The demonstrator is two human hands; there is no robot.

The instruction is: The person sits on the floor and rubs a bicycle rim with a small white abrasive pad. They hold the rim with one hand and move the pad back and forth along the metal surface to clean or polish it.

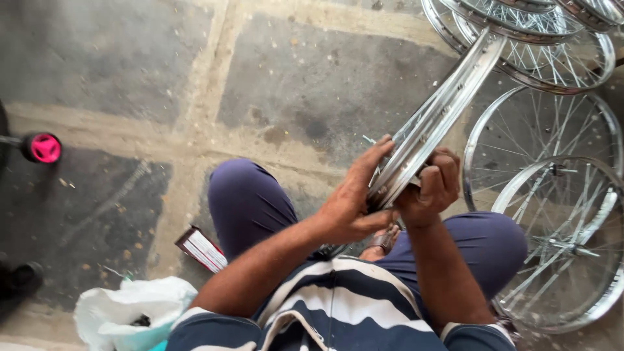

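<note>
here, both hands on a steel rim

down on the stone floor [130,71] a seated person holds a bare rim [437,117] edge-on over the knees, tilted so that its far end rises toward the upper right and meets the stack of wheels [546,32] there. the left hand [351,195] lies against the rim's left side, fingers [372,159] stretched out long and flat along the metal, thumb tucked beneath; it is pressed to the rim rather than closed round it. the right hand [432,188] is clenched on the rim's near end from the right, fingers curled over the edge, knuckles up. the two hands sit just beside each other with the rim between them.

the rim shows a channel with a row of small spoke holes along it. to the right, two spoked wheels [559,227] lie flat on the floor, overlapping, the nearer one just beside the right knee. the person wears dark blue trousers [250,201] and a striped shirt [338,305]. a foot in a sandal [383,239] shows between the legs, below the hands.

by the left knee lies a small box [203,250] with a dark red edge, and nearer the bottom a white plastic bag [130,312]. well apart at the left edge is a pink knob [44,148] on a dark part, what it belongs to i cannot tell.
</note>
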